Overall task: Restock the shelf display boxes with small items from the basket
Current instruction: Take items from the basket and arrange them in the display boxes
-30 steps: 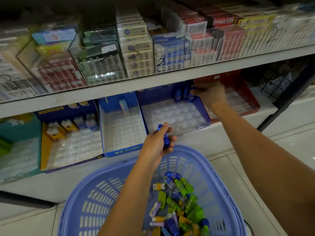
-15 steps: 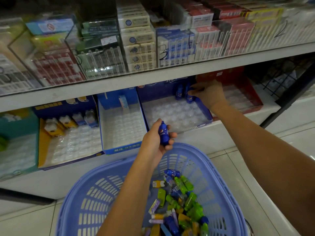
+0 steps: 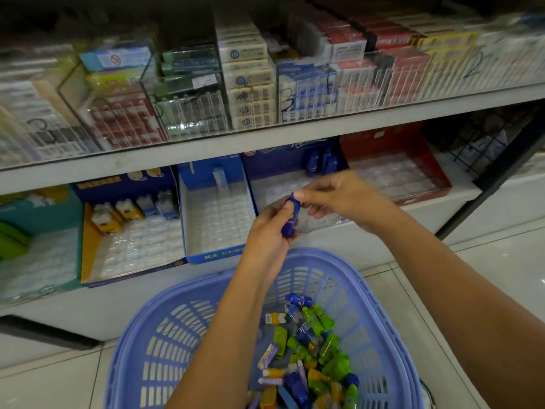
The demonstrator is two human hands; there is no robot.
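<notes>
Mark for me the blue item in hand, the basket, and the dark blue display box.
blue item (image 3: 290,216): head view, middle of its body.
basket (image 3: 165,349): head view, left slotted wall.
dark blue display box (image 3: 271,163): head view, back panel.

The person's body shows only as two limbs, bare from fingertips to where the picture's edge cuts them off. The left hand (image 3: 267,231) is slim, with smooth knuckles, and runs into a narrow left forearm (image 3: 224,335) with an even, unmarked surface. The right hand (image 3: 345,199) shows short, plain nails and creases at the finger joints. The right forearm (image 3: 457,276) looks far broader towards the lower corner, being nearer the wide-angle lens. Finer detail is too soft to tell.
</notes>
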